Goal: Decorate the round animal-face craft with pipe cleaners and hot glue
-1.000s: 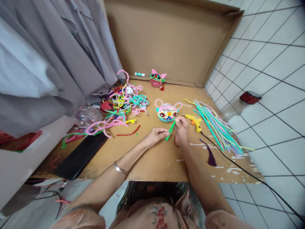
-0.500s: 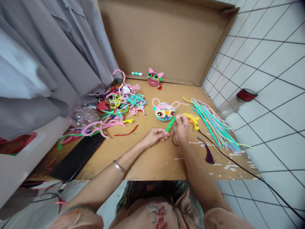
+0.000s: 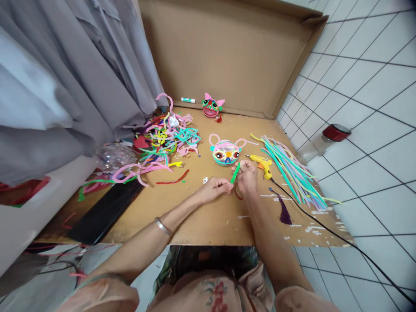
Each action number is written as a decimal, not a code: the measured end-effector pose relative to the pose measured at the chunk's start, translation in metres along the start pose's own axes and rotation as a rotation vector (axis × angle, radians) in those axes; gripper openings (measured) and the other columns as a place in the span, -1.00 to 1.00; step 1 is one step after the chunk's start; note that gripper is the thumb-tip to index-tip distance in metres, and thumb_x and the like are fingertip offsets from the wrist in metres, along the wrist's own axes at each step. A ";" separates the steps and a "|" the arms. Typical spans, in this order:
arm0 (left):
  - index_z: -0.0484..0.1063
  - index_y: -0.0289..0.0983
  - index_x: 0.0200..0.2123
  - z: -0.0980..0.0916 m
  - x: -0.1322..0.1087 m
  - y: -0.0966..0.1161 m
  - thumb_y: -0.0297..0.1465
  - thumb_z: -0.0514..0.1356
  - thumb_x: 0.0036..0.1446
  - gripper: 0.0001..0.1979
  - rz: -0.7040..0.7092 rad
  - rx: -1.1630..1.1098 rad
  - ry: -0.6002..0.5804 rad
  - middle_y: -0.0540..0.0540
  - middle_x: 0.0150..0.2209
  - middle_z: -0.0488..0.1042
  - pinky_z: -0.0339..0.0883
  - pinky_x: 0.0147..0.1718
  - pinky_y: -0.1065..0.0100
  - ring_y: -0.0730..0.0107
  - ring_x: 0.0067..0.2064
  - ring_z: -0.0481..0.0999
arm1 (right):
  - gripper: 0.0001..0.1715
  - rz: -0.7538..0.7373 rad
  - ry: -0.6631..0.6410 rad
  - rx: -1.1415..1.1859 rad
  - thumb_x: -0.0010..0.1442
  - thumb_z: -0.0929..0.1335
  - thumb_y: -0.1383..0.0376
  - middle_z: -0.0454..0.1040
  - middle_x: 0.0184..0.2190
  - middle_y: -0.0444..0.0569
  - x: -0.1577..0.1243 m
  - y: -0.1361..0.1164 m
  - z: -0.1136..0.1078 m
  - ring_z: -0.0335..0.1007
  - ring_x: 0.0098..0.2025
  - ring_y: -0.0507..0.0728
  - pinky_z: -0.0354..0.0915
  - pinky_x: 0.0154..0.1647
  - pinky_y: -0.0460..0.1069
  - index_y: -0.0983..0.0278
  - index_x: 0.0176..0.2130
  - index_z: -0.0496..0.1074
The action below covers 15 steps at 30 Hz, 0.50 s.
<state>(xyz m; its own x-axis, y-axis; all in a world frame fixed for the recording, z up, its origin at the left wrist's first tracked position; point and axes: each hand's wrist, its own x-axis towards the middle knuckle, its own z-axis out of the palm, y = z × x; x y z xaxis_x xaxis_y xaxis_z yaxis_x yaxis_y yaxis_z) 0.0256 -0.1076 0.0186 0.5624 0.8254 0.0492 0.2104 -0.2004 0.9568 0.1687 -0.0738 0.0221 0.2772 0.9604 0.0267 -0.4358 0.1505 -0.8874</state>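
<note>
The big cardboard box point(image 3: 227, 56) lies open, and everything sits on its floor. Far left of the fingers is a messy pile point(image 3: 162, 145) of bent stems. To their right is a bunch point(image 3: 289, 167) of straight ones. The jar point(image 3: 325, 141) stands well right, outside the box; I cannot tell what is in it. Just past the fingertips sit the mask point(image 3: 225, 152) and the glue gun point(image 3: 261, 163).

The left hand point(image 3: 214, 189) pinches the low end of the green stem point(image 3: 235, 172). The right hand point(image 3: 247, 178) is curled tight at its top. The stem looks shorter than a moment ago, so it seems trimmed. A white bit point(image 3: 205, 180) now lies just left of the fingers.
</note>
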 end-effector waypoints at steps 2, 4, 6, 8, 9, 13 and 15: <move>0.32 -0.31 -0.56 0.001 0.000 -0.001 0.03 0.03 0.19 -0.46 0.010 0.020 0.002 0.07 -0.60 0.21 0.02 -0.47 0.42 0.54 -0.51 0.15 | -0.74 -0.027 -0.020 -0.008 0.07 0.44 0.22 0.44 -0.56 -0.24 0.001 -0.001 0.000 0.35 -0.61 -0.04 0.30 -0.47 -0.12 0.22 -0.44 0.27; 0.34 -0.31 -0.55 0.000 -0.001 -0.002 0.03 0.02 0.20 -0.46 0.009 0.013 -0.004 0.08 -0.60 0.21 0.02 -0.47 0.42 0.54 -0.51 0.15 | -0.73 -0.055 -0.069 -0.022 0.06 0.45 0.19 0.45 -0.56 -0.23 0.003 -0.003 -0.001 0.34 -0.60 -0.04 0.30 -0.49 -0.12 0.22 -0.44 0.29; 0.38 -0.32 -0.48 -0.001 0.000 -0.003 0.04 0.07 0.17 -0.48 -0.001 -0.027 -0.010 0.08 -0.57 0.25 0.02 -0.47 0.43 0.54 -0.51 0.17 | -0.70 -0.059 -0.125 -0.030 0.05 0.47 0.16 0.45 -0.57 -0.23 0.005 -0.005 -0.002 0.33 -0.60 -0.03 0.30 -0.50 -0.11 0.22 -0.44 0.30; 0.42 -0.33 -0.40 -0.003 0.001 -0.003 0.07 0.14 0.12 -0.49 0.000 -0.094 0.000 0.06 -0.53 0.32 0.07 -0.45 0.44 0.52 -0.47 0.23 | -0.67 -0.045 -0.174 -0.035 0.03 0.48 0.13 0.44 -0.57 -0.22 0.004 -0.005 -0.003 0.32 -0.60 -0.03 0.30 -0.50 -0.11 0.22 -0.45 0.31; 0.44 -0.33 -0.37 -0.004 0.002 -0.004 0.08 0.16 0.09 -0.47 0.001 -0.142 0.021 0.03 -0.49 0.37 0.10 -0.43 0.44 0.51 -0.45 0.27 | -0.67 -0.040 -0.200 -0.045 0.03 0.48 0.11 0.44 -0.56 -0.21 0.003 -0.005 -0.002 0.33 -0.59 -0.03 0.30 -0.50 -0.11 0.22 -0.44 0.32; 0.49 -0.34 -0.32 -0.003 0.006 -0.005 0.12 0.17 0.04 -0.42 -0.016 -0.372 0.125 -0.10 -0.43 0.51 0.18 -0.40 0.42 0.43 -0.40 0.40 | -0.70 -0.081 -0.307 -0.140 0.08 0.46 0.08 0.46 -0.54 -0.18 -0.006 -0.002 0.002 0.38 -0.50 0.01 0.33 -0.40 -0.07 0.21 -0.43 0.38; 0.50 -0.35 -0.35 -0.002 0.007 -0.005 0.09 0.23 0.00 -0.45 -0.025 -0.418 0.150 -0.10 -0.47 0.51 0.18 -0.42 0.43 0.45 -0.43 0.40 | -0.72 -0.126 -0.323 -0.183 0.10 0.45 0.08 0.46 -0.54 -0.17 -0.009 0.001 0.004 0.39 -0.46 0.02 0.33 -0.33 -0.05 0.21 -0.44 0.39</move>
<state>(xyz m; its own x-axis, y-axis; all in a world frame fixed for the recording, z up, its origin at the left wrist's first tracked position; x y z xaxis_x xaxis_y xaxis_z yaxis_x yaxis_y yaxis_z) 0.0272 -0.0994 0.0145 0.4323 0.9010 0.0363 -0.1365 0.0256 0.9903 0.1623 -0.0810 0.0232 0.0222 0.9659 0.2581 -0.2473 0.2554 -0.9347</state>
